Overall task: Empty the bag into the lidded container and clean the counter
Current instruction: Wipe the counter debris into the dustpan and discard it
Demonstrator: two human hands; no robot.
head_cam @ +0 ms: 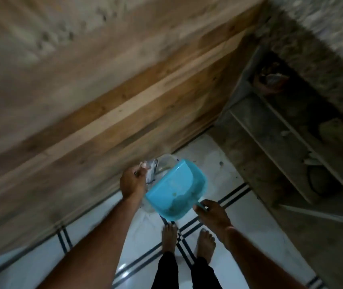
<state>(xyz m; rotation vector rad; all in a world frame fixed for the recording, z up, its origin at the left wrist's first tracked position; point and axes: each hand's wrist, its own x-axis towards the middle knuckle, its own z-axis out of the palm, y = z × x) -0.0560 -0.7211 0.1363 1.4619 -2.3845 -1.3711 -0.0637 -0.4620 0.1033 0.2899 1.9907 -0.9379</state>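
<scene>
I am looking down at the floor, and the picture is blurred. A turquoise plastic container (176, 192) is tilted in front of me above my feet, its lid part raised on the far side. My right hand (212, 213) grips its near right rim. My left hand (133, 182) is closed on the crumpled neck of a clear plastic bag (158, 165), held against the container's far left edge. Whether anything is falling from the bag I cannot tell. Some pale specks lie inside the container.
A wooden cabinet front (103, 113) fills the left and the middle. Grey shelves (281, 142) under a stone counter (322, 38) stand at the right, holding dim objects. My bare feet (187, 240) stand on white floor tiles with dark stripes (239, 226).
</scene>
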